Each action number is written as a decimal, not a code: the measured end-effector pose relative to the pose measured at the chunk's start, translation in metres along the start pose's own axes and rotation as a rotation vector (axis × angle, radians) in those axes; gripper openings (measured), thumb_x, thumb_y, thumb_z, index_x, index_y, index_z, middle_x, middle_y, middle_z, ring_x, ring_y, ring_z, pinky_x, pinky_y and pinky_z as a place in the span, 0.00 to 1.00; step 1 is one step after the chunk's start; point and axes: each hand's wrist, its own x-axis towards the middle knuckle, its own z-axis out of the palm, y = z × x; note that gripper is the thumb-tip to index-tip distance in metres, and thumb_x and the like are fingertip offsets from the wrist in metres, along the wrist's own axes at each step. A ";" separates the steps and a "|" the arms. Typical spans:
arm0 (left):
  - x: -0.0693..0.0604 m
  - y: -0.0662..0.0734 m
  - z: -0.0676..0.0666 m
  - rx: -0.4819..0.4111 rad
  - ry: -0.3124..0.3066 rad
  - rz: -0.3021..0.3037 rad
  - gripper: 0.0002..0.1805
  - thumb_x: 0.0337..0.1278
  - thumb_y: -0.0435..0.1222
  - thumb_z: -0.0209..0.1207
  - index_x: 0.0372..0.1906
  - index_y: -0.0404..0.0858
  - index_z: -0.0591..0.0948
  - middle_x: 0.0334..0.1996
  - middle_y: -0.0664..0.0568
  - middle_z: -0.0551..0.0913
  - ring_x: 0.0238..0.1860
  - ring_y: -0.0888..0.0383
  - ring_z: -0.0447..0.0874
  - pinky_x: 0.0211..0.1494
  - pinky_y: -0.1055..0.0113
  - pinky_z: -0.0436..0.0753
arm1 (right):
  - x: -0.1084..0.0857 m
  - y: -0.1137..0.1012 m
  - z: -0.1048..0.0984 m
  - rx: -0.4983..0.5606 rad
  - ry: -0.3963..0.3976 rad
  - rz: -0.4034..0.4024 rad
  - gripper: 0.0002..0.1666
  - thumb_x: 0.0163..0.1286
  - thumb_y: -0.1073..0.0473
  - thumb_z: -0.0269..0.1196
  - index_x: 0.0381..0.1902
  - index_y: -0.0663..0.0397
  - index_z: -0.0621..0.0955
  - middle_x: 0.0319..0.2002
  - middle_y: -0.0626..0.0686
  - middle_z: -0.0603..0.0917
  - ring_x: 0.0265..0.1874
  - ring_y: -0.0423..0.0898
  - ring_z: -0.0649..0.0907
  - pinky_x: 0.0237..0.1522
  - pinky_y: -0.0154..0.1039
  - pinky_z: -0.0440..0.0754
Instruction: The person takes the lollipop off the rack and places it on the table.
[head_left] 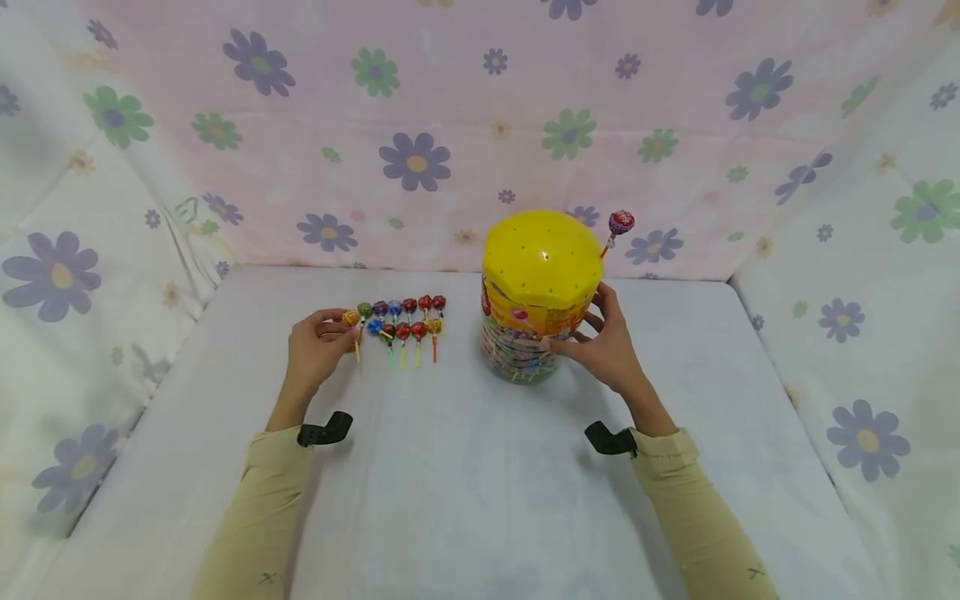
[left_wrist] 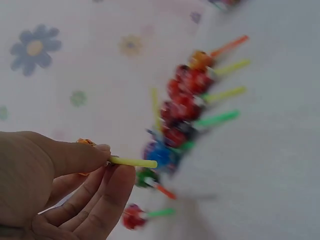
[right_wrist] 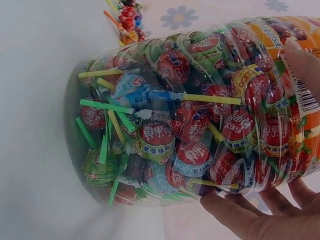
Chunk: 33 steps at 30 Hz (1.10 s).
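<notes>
My left hand (head_left: 317, 346) pinches an orange-wrapped lollipop (head_left: 351, 317) between thumb and fingers; its yellow stick (left_wrist: 134, 162) points away from the fingertips in the left wrist view. Just to the right lie two rows of wrapped lollipops, among them a blue one (head_left: 374, 327) and a green one (head_left: 364, 310). With thumb in front and fingers round the far side, my right hand (head_left: 611, 346) grips a clear plastic jar (right_wrist: 195, 125) packed with lollipops. The jar stands upright under a yellow lid (head_left: 543, 258). One red and purple lollipop (head_left: 621, 222) sticks up at the lid's right edge.
A white cloth covers the table (head_left: 465, 483). Flowered cloth walls (head_left: 465, 108) enclose it at the back and both sides. Each wrist wears a black camera mount (head_left: 326, 429).
</notes>
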 end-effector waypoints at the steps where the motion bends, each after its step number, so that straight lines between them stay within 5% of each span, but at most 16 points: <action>1: 0.000 -0.006 0.001 0.016 0.004 -0.028 0.25 0.66 0.30 0.63 0.65 0.24 0.74 0.48 0.27 0.83 0.30 0.75 0.82 0.37 0.74 0.88 | 0.000 0.000 0.000 0.001 -0.001 -0.001 0.61 0.58 0.61 0.77 0.79 0.44 0.52 0.74 0.59 0.62 0.72 0.65 0.68 0.65 0.61 0.77; 7: 0.006 -0.026 0.009 0.129 0.040 -0.078 0.25 0.64 0.31 0.64 0.64 0.25 0.76 0.47 0.28 0.85 0.34 0.61 0.87 0.32 0.81 0.82 | -0.001 0.000 0.000 0.002 -0.001 0.016 0.61 0.58 0.61 0.78 0.79 0.43 0.53 0.74 0.57 0.63 0.72 0.64 0.69 0.64 0.60 0.78; 13: 0.011 -0.031 0.014 0.243 0.092 -0.042 0.23 0.60 0.29 0.65 0.59 0.22 0.79 0.41 0.29 0.87 0.35 0.47 0.89 0.27 0.83 0.78 | -0.001 -0.001 0.000 -0.002 -0.002 0.021 0.61 0.58 0.61 0.78 0.79 0.43 0.52 0.74 0.57 0.62 0.72 0.64 0.68 0.64 0.60 0.78; 18: 0.013 -0.033 0.017 0.295 0.126 0.003 0.20 0.56 0.27 0.66 0.53 0.20 0.81 0.36 0.29 0.87 0.32 0.44 0.88 0.24 0.82 0.74 | 0.000 -0.001 0.000 -0.002 -0.004 0.031 0.62 0.58 0.62 0.77 0.80 0.43 0.52 0.75 0.58 0.62 0.72 0.64 0.68 0.65 0.60 0.77; 24: 0.012 -0.030 0.018 0.295 0.108 0.013 0.21 0.57 0.28 0.66 0.54 0.21 0.81 0.37 0.30 0.87 0.35 0.42 0.88 0.28 0.79 0.78 | 0.000 0.000 0.001 0.000 -0.003 0.032 0.61 0.59 0.63 0.77 0.80 0.44 0.52 0.75 0.58 0.62 0.73 0.64 0.68 0.65 0.60 0.76; 31: 0.010 -0.016 0.013 0.290 0.110 0.062 0.22 0.60 0.31 0.67 0.56 0.22 0.80 0.43 0.29 0.85 0.43 0.37 0.87 0.46 0.48 0.88 | -0.001 -0.002 0.001 0.010 0.000 0.035 0.61 0.59 0.62 0.77 0.80 0.43 0.52 0.75 0.57 0.62 0.73 0.63 0.68 0.65 0.59 0.77; 33: 0.008 -0.002 0.010 0.273 0.080 0.126 0.22 0.62 0.32 0.66 0.57 0.23 0.80 0.44 0.30 0.85 0.44 0.36 0.87 0.43 0.56 0.88 | -0.001 -0.002 0.002 0.011 0.002 0.036 0.61 0.59 0.62 0.77 0.80 0.43 0.52 0.75 0.57 0.62 0.73 0.63 0.68 0.66 0.60 0.76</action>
